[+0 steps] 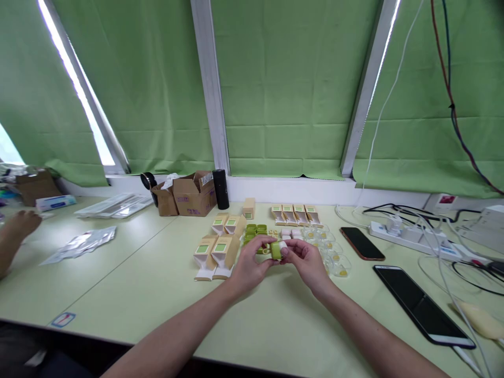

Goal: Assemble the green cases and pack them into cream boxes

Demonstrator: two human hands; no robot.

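Both my hands meet over the middle of the pale green table [129, 273]. My left hand [251, 262] and my right hand [305, 261] are closed together on a small green case with a white end [277, 249]. Just behind it lie more small green cases [255, 230] and small white pieces [291, 233]. To the left stand several tan cartons with green labels [214, 256], their flaps open. A row of similar cartons [296, 214] lies further back. Clear plastic trays with yellow dots [334, 257] sit to the right of my right hand.
Two dark phones [361, 243] [421, 305] lie at right, beside a white power strip [409, 233] with tangled cables. Brown cardboard boxes [192, 195] and a black cylinder [221, 189] stand at the back. Plastic bags [84, 242] lie at left, near another person's hand [16, 231].
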